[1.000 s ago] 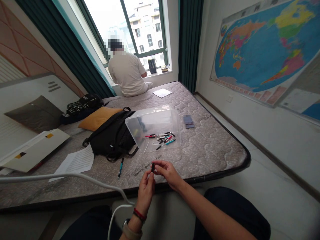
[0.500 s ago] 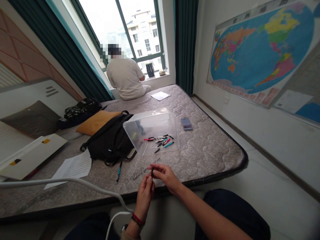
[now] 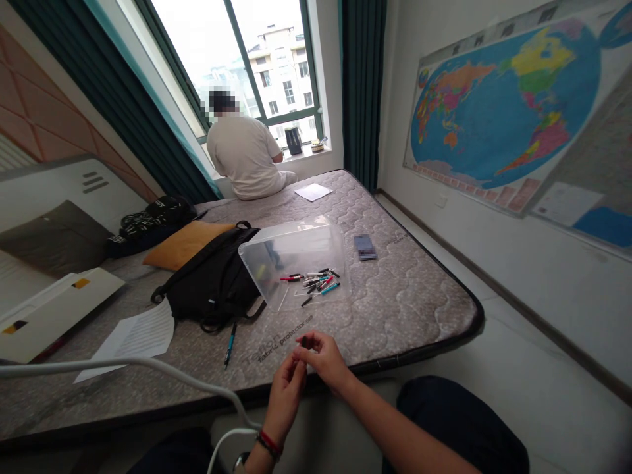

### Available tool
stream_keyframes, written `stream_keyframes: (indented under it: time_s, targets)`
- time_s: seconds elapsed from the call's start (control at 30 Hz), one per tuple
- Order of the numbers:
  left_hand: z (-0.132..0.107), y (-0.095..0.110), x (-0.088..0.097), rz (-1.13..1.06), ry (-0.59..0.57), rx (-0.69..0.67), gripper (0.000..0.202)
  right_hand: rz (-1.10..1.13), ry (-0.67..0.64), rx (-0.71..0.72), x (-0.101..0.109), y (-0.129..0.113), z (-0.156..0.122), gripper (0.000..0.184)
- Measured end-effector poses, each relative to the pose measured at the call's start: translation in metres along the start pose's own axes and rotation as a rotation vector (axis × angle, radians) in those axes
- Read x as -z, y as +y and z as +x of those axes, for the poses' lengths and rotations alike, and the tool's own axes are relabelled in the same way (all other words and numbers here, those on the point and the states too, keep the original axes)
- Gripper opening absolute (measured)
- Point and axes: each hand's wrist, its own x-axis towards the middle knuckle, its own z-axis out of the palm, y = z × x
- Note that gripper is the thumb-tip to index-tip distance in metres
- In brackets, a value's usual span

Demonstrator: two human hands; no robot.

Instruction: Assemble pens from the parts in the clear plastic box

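My left hand [image 3: 285,398] and my right hand [image 3: 322,359] meet just over the mattress edge, with their fingers around a short black pen part [image 3: 305,342]. Most of that piece is hidden by my fingers. A transparent plastic box [image 3: 291,253] lies on the mattress [image 3: 395,309] beyond my hands, with several disassembled pen parts [image 3: 313,283] in red, teal and black on or under it. A teal-and-black pen [image 3: 230,343] lies loose to the left of my hands.
A black backpack [image 3: 210,283] and an orange cushion [image 3: 190,243] sit left of the box, near loose paper sheets [image 3: 133,336]. A phone [image 3: 365,247] lies to its right. A seated person [image 3: 241,155] faces the window at the far end. A white cable [image 3: 148,363] crosses the foreground.
My view has drifted, shifting the room slightly left in frame. Both hands stay together around the black piece, which shows a little less between my fingers.
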Motion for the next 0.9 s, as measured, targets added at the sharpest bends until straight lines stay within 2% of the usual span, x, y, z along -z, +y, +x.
stream_keyframes:
  time_s: [0.1, 0.2, 0.33, 0.47, 0.57, 0.73, 0.83, 0.9]
  targets:
    - [0.001, -0.005, 0.001, -0.002, -0.063, 0.015, 0.051, 0.065, 0.044, -0.061, 0.001, 0.000, 0.001, 0.038]
    - [0.002, -0.012, 0.003, -0.045, -0.099, 0.051, 0.050, 0.218, -0.011, -0.137, 0.001, -0.005, 0.002, 0.050]
    - [0.003, -0.013, 0.006, -0.064, -0.114, 0.036, 0.043, 0.261, -0.088, -0.134, 0.001, -0.010, 0.001, 0.041]
    - [0.004, -0.012, 0.008, -0.020, -0.098, 0.011, 0.041, 0.238, -0.107, -0.093, 0.005, -0.012, 0.003, 0.040]
    - [0.003, -0.013, 0.009, 0.031, -0.073, 0.014, 0.043, 0.229, -0.078, -0.073, 0.013, -0.018, 0.007, 0.040]
    - [0.000, -0.012, 0.010, 0.053, -0.048, -0.001, 0.044, 0.233, 0.057, -0.055, 0.024, -0.025, 0.015, 0.045]
    - [0.001, -0.010, 0.012, 0.016, -0.040, 0.001, 0.045, 0.129, 0.109, -0.042, 0.027, -0.018, 0.021, 0.041]
    - [0.004, -0.009, 0.015, -0.004, -0.015, -0.014, 0.045, -0.021, 0.123, -0.002, 0.032, -0.011, 0.026, 0.038]
